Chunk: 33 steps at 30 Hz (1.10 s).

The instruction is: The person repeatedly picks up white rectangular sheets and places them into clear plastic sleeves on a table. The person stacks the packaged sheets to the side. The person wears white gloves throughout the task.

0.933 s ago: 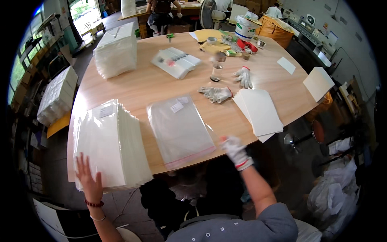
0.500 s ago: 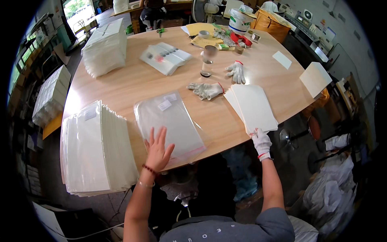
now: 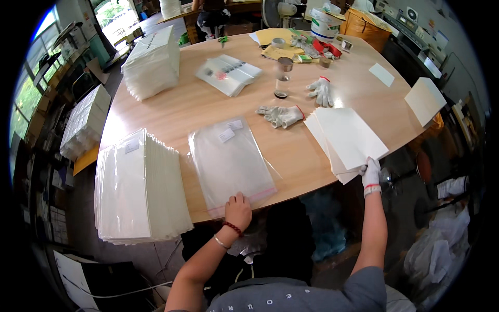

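A clear plastic bag (image 3: 228, 161) with a pink strip along its near end lies flat in front of me, two small white labels at its far end. My bare left hand (image 3: 238, 209) has its fingers curled closed on that near edge. To the right, a fanned stack of white sheets (image 3: 328, 151) rests by the table's edge. My gloved right hand (image 3: 370, 172) grips the near corner of the top white sheet (image 3: 356, 136), which is turned away from the sheets under it.
A tall pile of filled clear bags (image 3: 125, 192) stands at the left, another bag stack (image 3: 150, 65) behind it. Beyond lie printed bags (image 3: 228, 74), a glass jar (image 3: 281, 83) and two loose gloves (image 3: 280, 115). A white board (image 3: 425, 101) stands at the table's right edge.
My left hand has come down from above the bag onto its near edge, its fingers closing. The right hand has moved right, swinging the top sheet away from the stack. The view has shifted slightly.
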Tool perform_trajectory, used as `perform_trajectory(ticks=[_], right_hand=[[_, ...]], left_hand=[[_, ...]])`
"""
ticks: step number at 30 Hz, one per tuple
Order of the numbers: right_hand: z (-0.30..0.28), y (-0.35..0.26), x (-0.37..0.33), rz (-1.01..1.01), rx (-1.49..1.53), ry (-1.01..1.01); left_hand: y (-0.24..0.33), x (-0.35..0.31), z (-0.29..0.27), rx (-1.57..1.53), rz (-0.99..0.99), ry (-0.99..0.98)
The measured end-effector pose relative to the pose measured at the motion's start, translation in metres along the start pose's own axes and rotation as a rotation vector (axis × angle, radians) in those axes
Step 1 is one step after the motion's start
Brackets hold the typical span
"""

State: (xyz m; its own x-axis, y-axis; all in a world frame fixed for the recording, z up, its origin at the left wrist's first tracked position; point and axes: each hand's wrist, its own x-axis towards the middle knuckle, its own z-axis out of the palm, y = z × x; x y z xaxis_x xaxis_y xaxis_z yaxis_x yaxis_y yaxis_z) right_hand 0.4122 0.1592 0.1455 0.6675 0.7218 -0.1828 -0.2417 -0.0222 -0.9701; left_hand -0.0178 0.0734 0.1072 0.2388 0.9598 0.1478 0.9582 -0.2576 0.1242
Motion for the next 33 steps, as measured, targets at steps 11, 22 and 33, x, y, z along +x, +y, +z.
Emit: perform_trajectory(ticks=[11, 22, 33], right_hand=[[-0.069, -0.016, -0.173, -0.024, -0.158, -0.576], [-0.032, 0.022, -0.216, 0.337, -0.012, -0.626], [-0.015, 0.037, -0.273, 0.355, 0.041, -0.468]], left_hand=[[-0.026, 0.000, 0.005, 0.053, 0.046, 0.059], [-0.059, -0.013, 0.014, -0.195, 0.060, 0.363], [-0.055, -0.035, -0.010, -1.233, -0.628, -0.066]])
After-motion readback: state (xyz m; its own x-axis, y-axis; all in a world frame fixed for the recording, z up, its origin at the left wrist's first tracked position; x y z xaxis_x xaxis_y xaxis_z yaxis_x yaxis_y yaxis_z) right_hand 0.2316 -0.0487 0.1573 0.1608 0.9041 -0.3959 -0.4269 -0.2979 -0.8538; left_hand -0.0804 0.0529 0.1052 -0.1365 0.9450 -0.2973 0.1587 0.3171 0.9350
